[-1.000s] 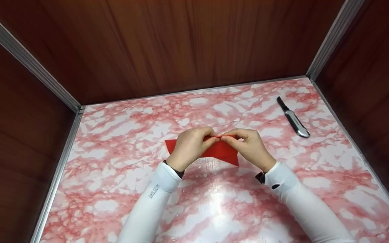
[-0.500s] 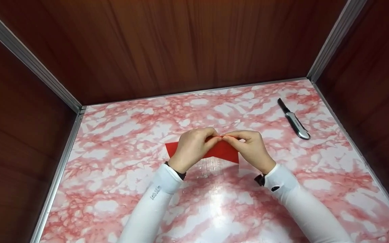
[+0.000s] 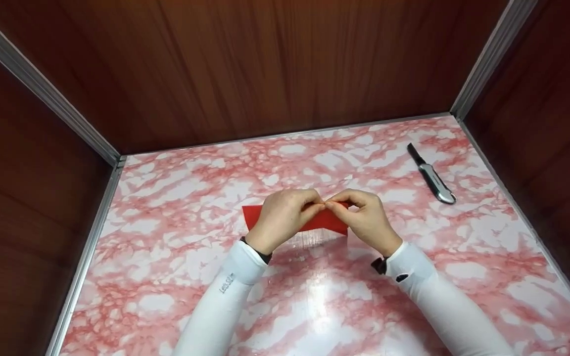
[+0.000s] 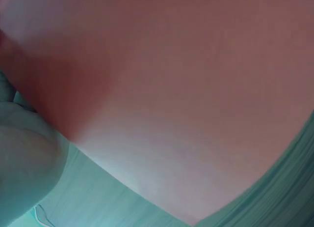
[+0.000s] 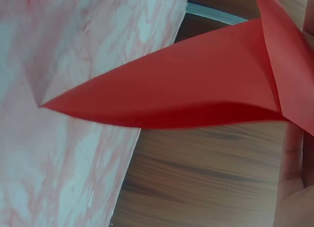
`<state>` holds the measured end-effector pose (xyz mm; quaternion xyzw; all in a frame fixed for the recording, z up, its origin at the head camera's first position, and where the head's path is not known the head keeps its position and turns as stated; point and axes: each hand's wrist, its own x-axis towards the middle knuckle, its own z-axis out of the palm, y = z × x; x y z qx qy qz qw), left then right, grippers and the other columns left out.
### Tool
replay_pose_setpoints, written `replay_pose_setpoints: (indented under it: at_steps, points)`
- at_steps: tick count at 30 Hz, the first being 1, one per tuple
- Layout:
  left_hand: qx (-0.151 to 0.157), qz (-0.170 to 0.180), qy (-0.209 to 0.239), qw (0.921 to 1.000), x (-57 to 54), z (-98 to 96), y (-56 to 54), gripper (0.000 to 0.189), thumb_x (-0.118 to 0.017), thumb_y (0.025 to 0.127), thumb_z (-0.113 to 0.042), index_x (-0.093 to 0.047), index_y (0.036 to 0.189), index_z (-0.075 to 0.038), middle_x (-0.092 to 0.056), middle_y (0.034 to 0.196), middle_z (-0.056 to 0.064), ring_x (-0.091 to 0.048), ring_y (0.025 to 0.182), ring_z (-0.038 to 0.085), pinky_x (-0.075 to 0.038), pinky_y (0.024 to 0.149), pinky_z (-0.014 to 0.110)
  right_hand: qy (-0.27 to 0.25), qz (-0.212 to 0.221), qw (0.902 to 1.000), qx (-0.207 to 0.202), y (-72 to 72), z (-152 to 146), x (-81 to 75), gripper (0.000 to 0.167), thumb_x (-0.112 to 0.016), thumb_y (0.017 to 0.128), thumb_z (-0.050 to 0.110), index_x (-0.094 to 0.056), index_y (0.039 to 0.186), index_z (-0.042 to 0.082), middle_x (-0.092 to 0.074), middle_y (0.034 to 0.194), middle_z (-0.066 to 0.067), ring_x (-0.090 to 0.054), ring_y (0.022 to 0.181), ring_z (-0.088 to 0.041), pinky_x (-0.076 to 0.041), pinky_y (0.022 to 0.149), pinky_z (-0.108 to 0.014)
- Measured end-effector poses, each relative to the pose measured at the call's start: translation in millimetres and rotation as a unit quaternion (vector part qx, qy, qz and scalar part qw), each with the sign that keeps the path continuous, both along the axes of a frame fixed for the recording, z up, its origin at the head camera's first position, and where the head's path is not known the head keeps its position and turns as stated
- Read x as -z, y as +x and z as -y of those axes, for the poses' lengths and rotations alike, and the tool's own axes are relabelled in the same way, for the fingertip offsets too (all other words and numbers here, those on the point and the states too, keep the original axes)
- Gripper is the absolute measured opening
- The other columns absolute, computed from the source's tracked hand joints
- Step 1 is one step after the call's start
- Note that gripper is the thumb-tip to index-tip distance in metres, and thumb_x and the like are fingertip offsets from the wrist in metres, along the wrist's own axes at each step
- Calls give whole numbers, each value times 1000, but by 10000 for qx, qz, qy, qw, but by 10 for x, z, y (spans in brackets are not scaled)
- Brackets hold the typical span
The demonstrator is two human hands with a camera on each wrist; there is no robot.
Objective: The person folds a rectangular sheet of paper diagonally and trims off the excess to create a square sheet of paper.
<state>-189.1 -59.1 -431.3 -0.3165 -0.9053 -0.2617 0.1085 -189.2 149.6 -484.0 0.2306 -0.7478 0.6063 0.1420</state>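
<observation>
Both hands meet over a folded sheet of red paper [image 3: 334,223] near the middle of the table. My left hand [image 3: 285,212] pinches its upper edge between thumb and forefinger, covering much of the sheet. Right beside it, my right hand [image 3: 361,212] pinches the same edge, the two sets of fingertips almost touching. In the right wrist view the red paper [image 5: 171,87] curves out to a point near the tabletop, with a fold by the fingers. Up close in the left wrist view, the paper [image 4: 196,99] fills most of the picture. The fingertips' exact hold is small and partly hidden.
A utility knife [image 3: 433,178] with a grey and black handle lies at the right rear of the red-and-white marbled table [image 3: 191,198]. Dark wood-look panels [image 3: 265,69] with metal edge strips stand at the back and both sides.
Both hands keep pinching the paper and shift only slightly. The paper's lower right corner has risen a little, and its shape between the hands has changed slightly.
</observation>
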Motion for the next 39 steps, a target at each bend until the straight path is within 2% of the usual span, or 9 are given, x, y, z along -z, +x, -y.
replay_pose_setpoints:
  at_steps: [3,6,10,14,22,28,32,34,39]
  points:
    - [11,26,4,10000,7,3,0,12,-73,96,-33,-78,94,-22,-73,86,-12,-62,71,5,-49,64,28,-30,-34,10000,-32,8,4,-9,3,-79,91,8,-80,90,6,-76,85,1,-67,76,-16,-51,66,-23]
    - [-28,152,36,9999,15,8,-2,14,-72,97,-34,-78,95,-21,-73,86,-12,-61,71,5,-49,64,28,-78,-67,9999,-26,5,6,-18,2,-79,90,7,-80,90,8,-76,86,-2,-67,76,-16,-52,67,-23]
    - [-143,349,95,9992,12,26,-10,15,-71,98,-34,-77,96,-21,-72,87,-12,-61,71,5,-49,65,28,-143,-97,9998,64,-1,1,-27,8,-80,89,4,-80,91,12,-76,87,-8,-67,76,-16,-52,67,-22]
    - [-151,313,111,9993,15,51,-7,14,-72,97,-33,-77,95,-20,-72,86,-11,-61,71,6,-50,65,29,-122,-52,9999,107,9,-1,-21,8,-79,90,8,-81,92,16,-76,87,-5,-66,76,-16,-52,66,-22]
    - [-45,155,166,9997,20,109,3,13,-74,96,-33,-76,93,-20,-69,81,-11,-58,68,5,-48,63,27,-1,197,9997,-129,-3,-36,-15,10,-79,91,12,-83,100,13,-78,95,-3,-68,81,-16,-53,71,-23]
    - [-5,268,196,9994,-6,127,-7,13,-74,95,-33,-78,94,-21,-71,83,-11,-60,70,4,-49,64,28,-4,180,9986,-503,-13,-87,-55,13,-75,92,4,-83,101,7,-78,101,-7,-73,93,-19,-57,78,-26]
    - [-5,384,131,9992,-19,133,-4,13,-75,95,-34,-80,96,-22,-73,87,-12,-62,72,3,-50,66,27,-22,145,9983,-556,-9,-89,-51,13,-75,91,1,-83,100,6,-78,100,-8,-73,93,-19,-58,78,-26]
    - [-2,344,76,9994,-22,131,-2,14,-74,95,-35,-80,96,-22,-74,87,-12,-63,72,3,-50,66,27,-54,195,9987,-475,-10,-81,-33,14,-75,90,1,-83,100,7,-78,99,-7,-73,92,-17,-58,78,-25]
    - [-14,-8,-95,10000,-40,115,-1,14,-74,96,-34,-80,96,-22,-74,86,-10,-64,74,6,-51,65,29,-172,313,9991,-239,-12,-43,-11,11,-77,91,5,-83,98,10,-78,95,-5,-72,85,-16,-56,72,-23]
